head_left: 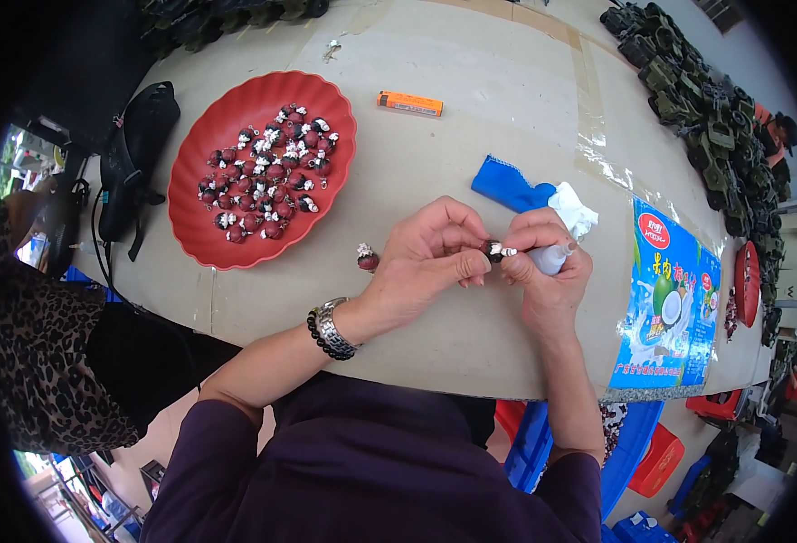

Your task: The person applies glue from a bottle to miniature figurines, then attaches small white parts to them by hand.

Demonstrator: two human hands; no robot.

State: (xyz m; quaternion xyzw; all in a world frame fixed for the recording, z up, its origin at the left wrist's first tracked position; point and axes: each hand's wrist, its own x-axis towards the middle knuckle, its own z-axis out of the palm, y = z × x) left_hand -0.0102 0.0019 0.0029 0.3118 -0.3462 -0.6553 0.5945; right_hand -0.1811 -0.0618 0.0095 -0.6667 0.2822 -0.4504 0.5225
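Observation:
Above the near part of the table, my left hand (426,258) pinches a small dark red, black and white figurine charm (493,251) between thumb and fingertips. My right hand (552,281) meets it from the other side, fingertips at the charm's white end. Tucked in the same right hand is a small whitish squeeze bottle (552,260); its tip is hidden. A similar charm (368,258) lies on the table just left of my left hand. Further left, a red scalloped plate (190,195) bears many such charms (267,172), some with metal loops.
A blue cloth (512,185) and a crumpled white tissue (573,210) lie beyond my right hand. An orange box (410,103) sits farther back. At right is a blue printed sheet (668,299). Dark green toy vehicles (720,136) line the far right. Another person's patterned sleeve (46,353) shows at left.

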